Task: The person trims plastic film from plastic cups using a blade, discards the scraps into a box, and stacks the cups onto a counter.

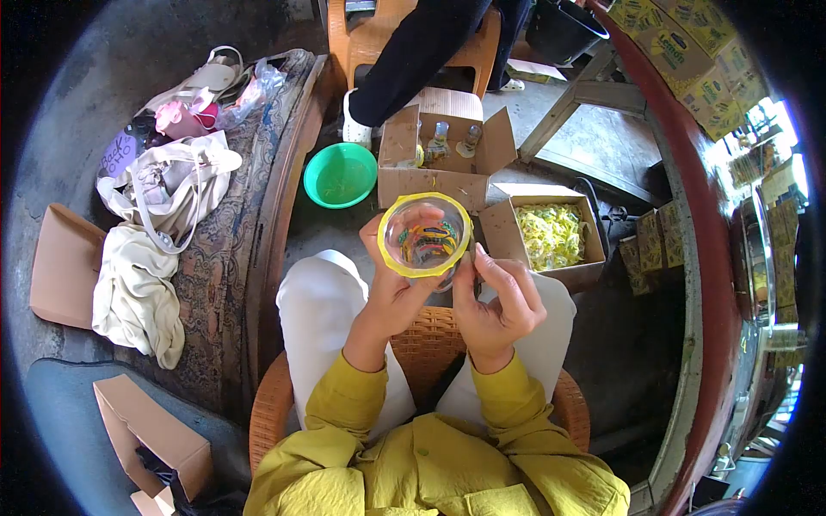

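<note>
A clear cup (428, 245) with coloured print on its side faces me mouth up, and a yellow band (387, 260) rings its rim. Wrapped round its left side, my left hand (389, 297) grips the cup; some of its fingers show through the clear wall. At the cup's right edge, my right hand (502, 303) is closed, with thumb and forefinger drawn together beside the rim. A thin dark sliver shows by those fingertips, too small to name. Beyond the cup, an open cardboard box (430, 185) holds several clear glasses (440, 138).
A second box (551, 232) holds a heap of yellow strips. A green basin (341, 176) stands on the floor. Bags (163, 189) lie on the patterned bench at left. Another person's dark-trousered leg (413, 60) is ahead. A wooden stand (572, 112) is at right.
</note>
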Tool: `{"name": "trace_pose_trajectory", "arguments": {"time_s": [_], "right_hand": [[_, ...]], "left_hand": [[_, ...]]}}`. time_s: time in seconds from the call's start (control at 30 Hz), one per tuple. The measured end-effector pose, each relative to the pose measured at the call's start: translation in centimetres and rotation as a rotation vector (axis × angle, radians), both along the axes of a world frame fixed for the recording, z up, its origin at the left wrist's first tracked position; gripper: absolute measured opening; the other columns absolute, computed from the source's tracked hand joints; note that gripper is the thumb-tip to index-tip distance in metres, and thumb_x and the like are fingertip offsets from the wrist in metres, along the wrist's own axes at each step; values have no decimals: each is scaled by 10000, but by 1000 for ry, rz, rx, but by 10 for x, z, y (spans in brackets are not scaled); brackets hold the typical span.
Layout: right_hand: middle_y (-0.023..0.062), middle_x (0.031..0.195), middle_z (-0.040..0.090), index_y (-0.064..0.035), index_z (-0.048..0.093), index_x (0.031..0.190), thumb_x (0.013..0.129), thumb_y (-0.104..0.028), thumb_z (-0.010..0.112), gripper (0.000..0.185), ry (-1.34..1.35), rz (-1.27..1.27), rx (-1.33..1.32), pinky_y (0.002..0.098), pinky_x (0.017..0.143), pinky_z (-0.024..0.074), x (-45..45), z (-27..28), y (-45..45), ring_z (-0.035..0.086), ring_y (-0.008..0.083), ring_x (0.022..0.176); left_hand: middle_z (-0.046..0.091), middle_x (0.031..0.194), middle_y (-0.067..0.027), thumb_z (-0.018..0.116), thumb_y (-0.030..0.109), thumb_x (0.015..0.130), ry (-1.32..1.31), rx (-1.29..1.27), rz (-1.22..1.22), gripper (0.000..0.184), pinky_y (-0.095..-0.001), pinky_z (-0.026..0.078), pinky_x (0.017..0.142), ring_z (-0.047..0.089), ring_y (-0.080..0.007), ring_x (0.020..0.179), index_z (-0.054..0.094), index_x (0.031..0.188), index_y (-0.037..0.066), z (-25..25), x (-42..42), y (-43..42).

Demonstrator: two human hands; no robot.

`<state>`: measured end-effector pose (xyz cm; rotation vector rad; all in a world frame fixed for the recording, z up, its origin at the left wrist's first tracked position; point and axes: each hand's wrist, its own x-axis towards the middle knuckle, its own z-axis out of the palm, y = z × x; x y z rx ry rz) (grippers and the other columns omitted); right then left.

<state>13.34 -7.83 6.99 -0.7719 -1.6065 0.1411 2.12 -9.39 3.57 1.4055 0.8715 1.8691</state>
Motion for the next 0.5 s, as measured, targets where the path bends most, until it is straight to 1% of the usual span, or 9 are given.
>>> {"name": "trace_pose_trajectory", "arguments": {"time_s": [0.07,0.17,0.23,0.33,0.5], "right_hand": [[87,647,595,-14,654,812,577,91,674,258,13,-17,-3,240,483,449,-1,0,0,559,170,529],[87,641,592,-18,650,791,587,82,689,230,25,-52,-12,237,477,439,-2,0,2,555,166,523],[86,639,590,-20,646,775,595,75,698,209,24,-81,-30,234,472,433,-1,1,5,553,164,519],[85,637,589,-23,641,759,602,68,707,193,57,-50,-77,231,470,427,1,-2,7,552,164,517],[86,647,593,-14,652,789,604,74,701,210,51,-46,-80,227,486,431,5,0,12,556,148,528]], "left_hand": [[384,1196,-167,644,66,765,-18,-11,10,631,-338,402,915,439,-234,1112,171,1182,39,0,3,0],[387,1191,-164,651,46,753,56,9,50,636,-331,407,908,441,-233,1111,173,1173,35,-2,4,0],[389,1186,-163,653,42,752,69,-25,44,634,-330,405,910,448,-233,1103,174,1166,33,-1,6,-1],[390,1182,-164,653,38,751,103,-52,34,627,-332,402,908,458,-233,1089,175,1157,28,0,4,-1],[393,1178,-167,650,38,754,145,-43,18,626,-331,401,898,463,-230,1075,172,1158,23,-2,4,-2]]}}
